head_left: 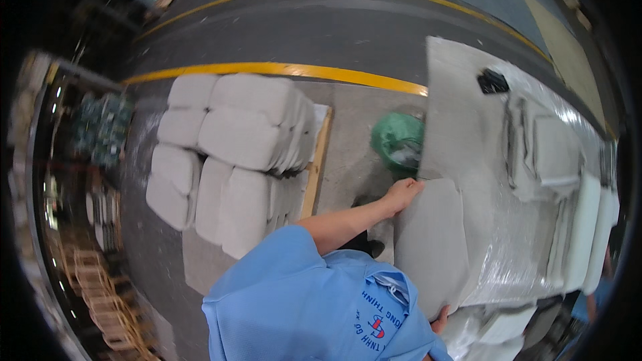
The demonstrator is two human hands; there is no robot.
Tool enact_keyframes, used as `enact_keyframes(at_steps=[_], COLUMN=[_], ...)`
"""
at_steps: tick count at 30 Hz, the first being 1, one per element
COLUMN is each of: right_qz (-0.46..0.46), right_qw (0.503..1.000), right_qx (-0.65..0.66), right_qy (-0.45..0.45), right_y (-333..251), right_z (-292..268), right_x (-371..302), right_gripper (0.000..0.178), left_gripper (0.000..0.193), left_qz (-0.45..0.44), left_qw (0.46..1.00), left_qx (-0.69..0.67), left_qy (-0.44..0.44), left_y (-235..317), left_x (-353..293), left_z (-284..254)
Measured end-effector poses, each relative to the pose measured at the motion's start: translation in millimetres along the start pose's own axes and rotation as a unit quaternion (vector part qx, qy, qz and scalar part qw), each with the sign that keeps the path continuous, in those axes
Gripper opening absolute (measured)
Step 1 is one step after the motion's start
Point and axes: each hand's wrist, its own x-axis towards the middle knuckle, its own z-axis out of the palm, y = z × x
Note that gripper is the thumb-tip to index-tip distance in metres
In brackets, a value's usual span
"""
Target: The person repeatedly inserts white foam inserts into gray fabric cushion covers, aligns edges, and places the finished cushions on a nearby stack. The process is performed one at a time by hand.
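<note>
A flat, rounded fabric pad (431,241) was pale grey, a round plastic bag (388,135) green, a short-sleeved shirt (281,294) light blue, a floor stripe (267,69) yellow.

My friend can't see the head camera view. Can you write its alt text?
A person in a light blue shirt grips a rounded grey fabric cushion by one corner with the left hand, the partly hidden right hand at its lower edge, on a plastic-covered work surface. To the left stand stacks of pale grey cushions; between sits a green plastic bag.
</note>
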Motion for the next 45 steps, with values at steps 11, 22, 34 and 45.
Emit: enact_keyframes(at_steps=[11, 22, 34, 45], right_qz=[0.003, 0.001, -0.147, -0.116], right_qw=[0.92, 0.754, 0.355, 0.469], right_qx=[-0.339, -0.548, -0.525, -0.612], right_qy=[-0.195, -0.362, -0.759, -0.627], right_y=[-54, 69, 309, 347], right_z=[87, 294, 620, 554], right_x=[-17, 59, -175, -74], right_gripper=[0.066, 0.066, 0.058, 0.028], left_gripper=[0.06, 0.072, 0.071, 0.099], left_qz=[-0.07, -0.021, 0.14, -0.127], left_qw=[0.944, 0.816, 0.75, 0.866], left_qx=[-0.28, -0.514, -0.628, -0.295], left_qy=[0.157, 0.263, 0.151, 0.383], left_y=[-140, -237, -312, -271], left_x=[-181, -263, -403, -313], left_z=[-85, -213, -261, -319])
